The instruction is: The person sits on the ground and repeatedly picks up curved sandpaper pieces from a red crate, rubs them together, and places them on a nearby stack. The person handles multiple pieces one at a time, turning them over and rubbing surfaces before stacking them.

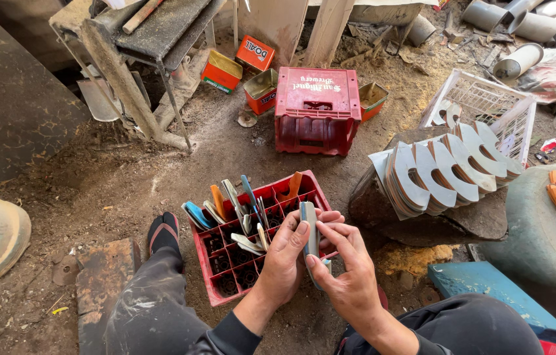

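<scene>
Head view, lower centre of the frame: a flat grey blade piece [309,230] stands upright, pinched between both hands so its edge faces the eyes. Left hand [286,258] wraps its side with curled fingers; right hand [349,269] grips its lower end, fingertips closed. Just behind sits a red divided crate [222,286] holding tools upright in compartments; curved cut-outs [445,171] lean stacked at right.

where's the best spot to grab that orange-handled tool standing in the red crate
Probably by the orange handle, coming from above. It stands nearly upright in a far compartment of the red crate, with its top poking clear above the rim while the lower end is hidden inside. The left hand and right hand hold a grey blade-like piece.
</scene>
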